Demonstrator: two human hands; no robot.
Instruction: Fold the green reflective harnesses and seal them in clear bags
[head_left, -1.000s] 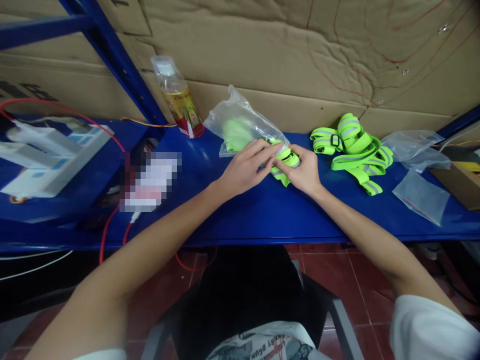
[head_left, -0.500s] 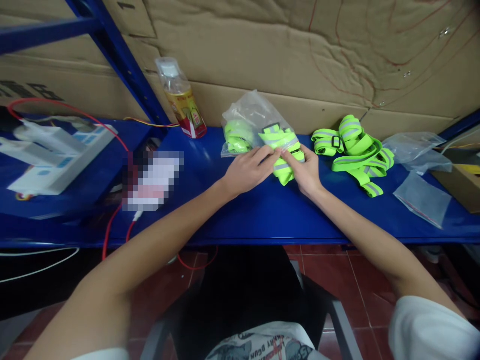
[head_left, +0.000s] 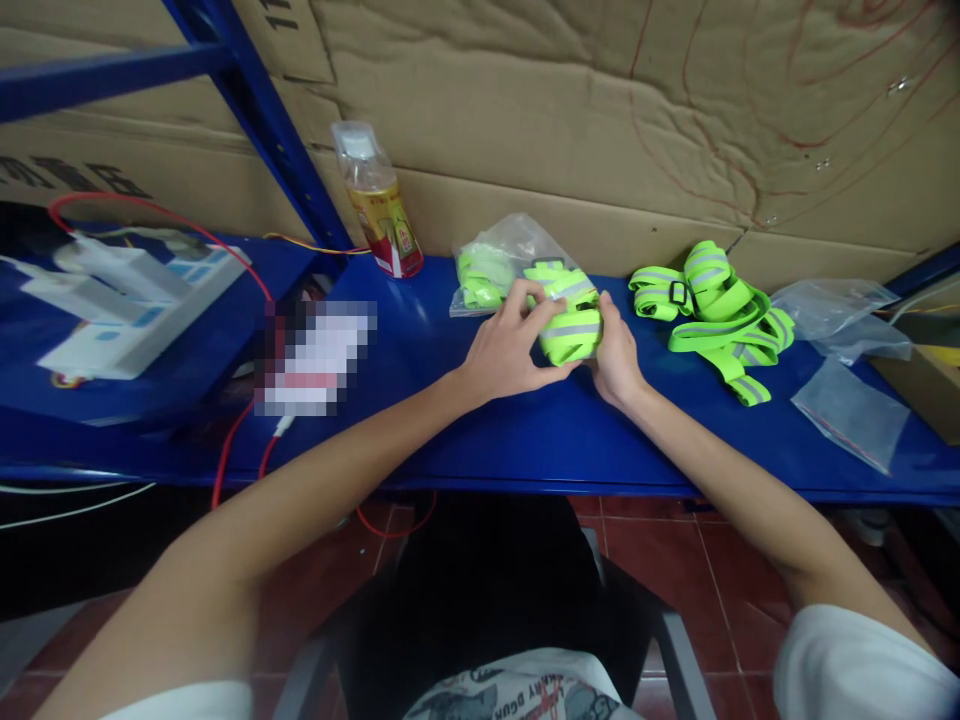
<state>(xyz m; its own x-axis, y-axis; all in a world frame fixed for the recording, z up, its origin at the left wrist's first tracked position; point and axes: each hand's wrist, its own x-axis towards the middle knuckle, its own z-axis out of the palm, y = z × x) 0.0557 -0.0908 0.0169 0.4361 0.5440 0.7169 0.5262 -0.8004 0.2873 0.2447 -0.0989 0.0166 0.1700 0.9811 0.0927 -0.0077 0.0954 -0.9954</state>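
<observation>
We see a blue metal shelf (head_left: 525, 450) as bench, cardboard wall (head_left: 600, 120) far, blue upright (head_left: 255, 110) far left, red tiled floor (head_left: 720, 560) near.

A blue shelf board (head_left: 525, 440) carries a leaning bottle (head_left: 379, 205), a clear bag of neon straps (head_left: 491, 270), a loose heap of neon-yellow reflective straps (head_left: 712, 310), 2 empty clear bags (head_left: 847, 410) (at the right end), a white power strip (head_left: 127, 300) and red cable (head_left: 240, 450).
</observation>
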